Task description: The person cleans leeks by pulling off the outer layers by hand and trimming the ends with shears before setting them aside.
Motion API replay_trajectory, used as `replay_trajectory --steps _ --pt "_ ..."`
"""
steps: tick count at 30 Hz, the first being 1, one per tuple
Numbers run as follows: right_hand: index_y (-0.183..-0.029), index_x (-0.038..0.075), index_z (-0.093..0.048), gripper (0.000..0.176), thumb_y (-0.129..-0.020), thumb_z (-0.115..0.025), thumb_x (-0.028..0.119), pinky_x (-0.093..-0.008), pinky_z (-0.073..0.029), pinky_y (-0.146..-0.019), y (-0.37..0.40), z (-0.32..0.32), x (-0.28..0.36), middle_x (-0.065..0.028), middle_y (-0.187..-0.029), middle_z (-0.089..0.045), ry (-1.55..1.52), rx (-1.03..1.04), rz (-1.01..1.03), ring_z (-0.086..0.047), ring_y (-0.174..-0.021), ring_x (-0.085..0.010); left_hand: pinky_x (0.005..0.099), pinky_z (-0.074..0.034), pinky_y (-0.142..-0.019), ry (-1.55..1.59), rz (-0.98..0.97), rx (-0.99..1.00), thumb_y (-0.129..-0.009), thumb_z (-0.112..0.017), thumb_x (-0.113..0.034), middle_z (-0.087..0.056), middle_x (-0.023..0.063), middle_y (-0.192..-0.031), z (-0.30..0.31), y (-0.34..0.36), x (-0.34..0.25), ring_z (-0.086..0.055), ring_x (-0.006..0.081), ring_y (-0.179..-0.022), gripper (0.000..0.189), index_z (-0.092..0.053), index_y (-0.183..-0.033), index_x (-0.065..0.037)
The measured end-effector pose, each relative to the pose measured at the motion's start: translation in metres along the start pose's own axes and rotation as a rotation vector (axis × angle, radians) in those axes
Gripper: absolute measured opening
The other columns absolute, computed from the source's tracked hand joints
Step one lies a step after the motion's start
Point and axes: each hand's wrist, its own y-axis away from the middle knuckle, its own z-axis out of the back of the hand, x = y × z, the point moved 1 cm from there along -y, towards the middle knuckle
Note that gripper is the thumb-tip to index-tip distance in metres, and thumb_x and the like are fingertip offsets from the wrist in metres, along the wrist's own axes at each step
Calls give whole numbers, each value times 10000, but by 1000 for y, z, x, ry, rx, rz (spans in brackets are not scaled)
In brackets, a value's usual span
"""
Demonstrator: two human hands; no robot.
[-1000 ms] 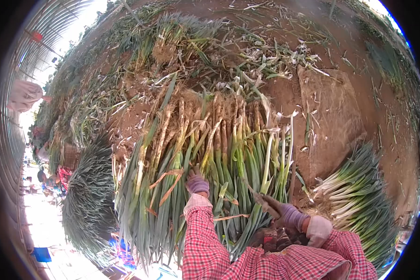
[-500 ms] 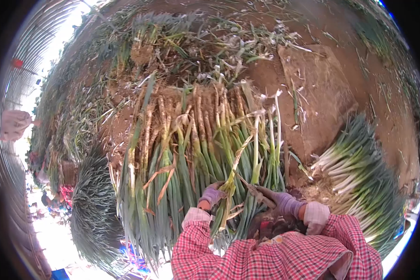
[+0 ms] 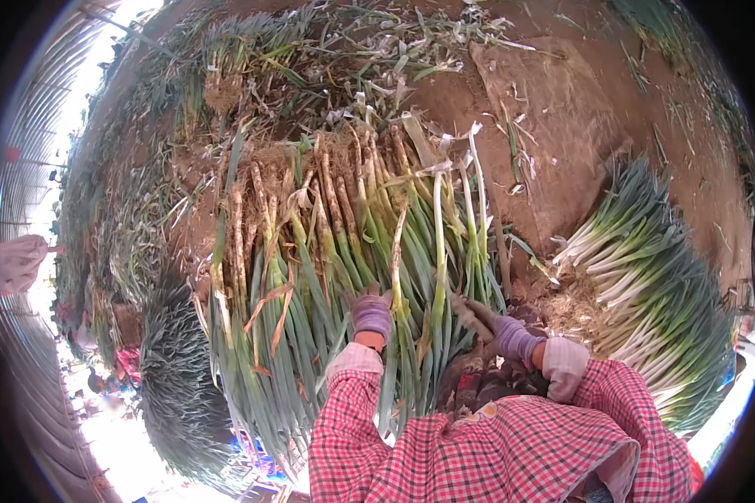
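Note:
A wide pile of long green onions [image 3: 335,243] lies in front of me, with soil-caked roots at the far end and green leaves towards me. My left hand [image 3: 372,314], in a purple glove, reaches onto the leaves near the pile's middle, fingers apart and tips partly among the leaves. In my right hand [image 3: 512,335], also gloved, is a narrow dull blade that looks like a knife [image 3: 471,317], pointing up and left. Left of the blade lies an onion with a yellowed, withered leaf [image 3: 397,260]. Paler, peeled-looking stalks [image 3: 439,226] lie at the pile's right side.
Cleaned onions with white stems [image 3: 646,293] are heaped on the right. Another leafy heap [image 3: 180,386] stands on the left. Beyond the pile, a brown sheet [image 3: 554,126] covers part of the soil, and loose leaf scraps [image 3: 377,50] are strewn about.
My left hand has let go of the yellowed onion and moved up and left onto the leaves. My right hand still has the knife. The whole view has shifted slightly.

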Motion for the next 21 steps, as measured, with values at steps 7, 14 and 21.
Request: replay_trajectory --steps 7,14,21 --pt "-1490 251 -171 1000 -672 -745 223 -394 -482 -863 11 4 2 -219 -1176 -595 26 -8 -86 -605 -1041 -362 439 -384 -1000 462 -85 -1 -816 -598 -214 -506 117 -1303 10 97 -41 -487 293 -1202 438 -546 -1251 -203" --pt "-1485 175 -204 1020 -625 -747 89 -360 -496 -865 19 -3 17 -159 -1301 -537 79 205 -114 -579 -1099 -279 404 -378 -1034 657 198 -369 -803 -641 -336 -474 236 -1322 -69 52 -62 -449 373 -1231 624 -454 -1305 -18" --pt "-1490 227 -193 1013 -656 -768 244 -394 -490 -853 32 -3 28 -213 -1116 -627 119 245 -172 -627 -998 -364 388 -419 -996 398 500 -181 -722 -718 -424 -443 169 -1366 -47 4 -87 -475 324 -1224 814 -376 -1382 -92"
